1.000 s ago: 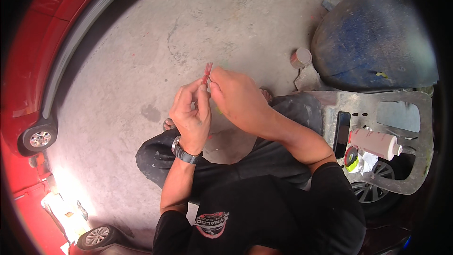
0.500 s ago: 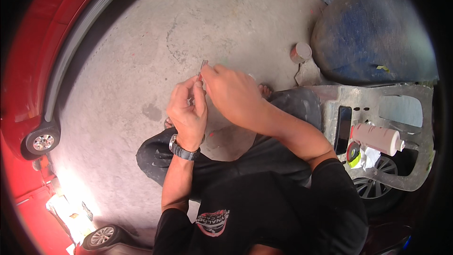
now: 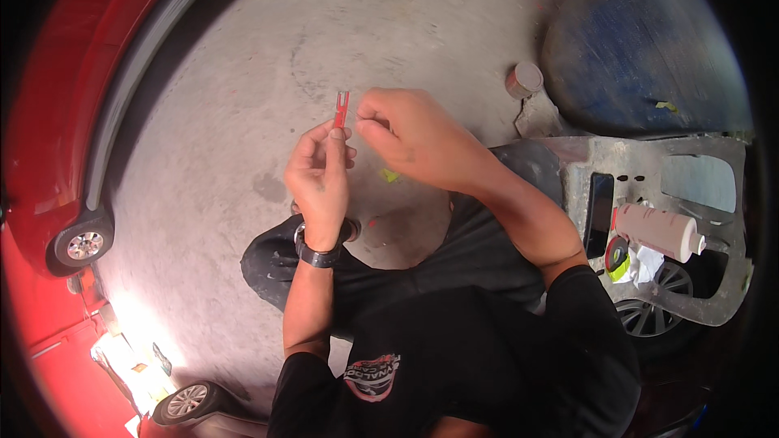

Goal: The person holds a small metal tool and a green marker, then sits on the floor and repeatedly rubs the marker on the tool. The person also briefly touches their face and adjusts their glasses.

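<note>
Red forked piece [image 3: 342, 109] is pinched in my left hand [image 3: 319, 184], prongs pointing far; work on it looks unfinished, what's left unclear. Just right, my right hand [image 3: 403, 127] is curled, holding what, if anything, I cannot tell.

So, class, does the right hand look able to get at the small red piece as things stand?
Probably yes: the right hand is close beside the small red piece, which juts up past the left hand holding it, with nothing visible in between.
</note>
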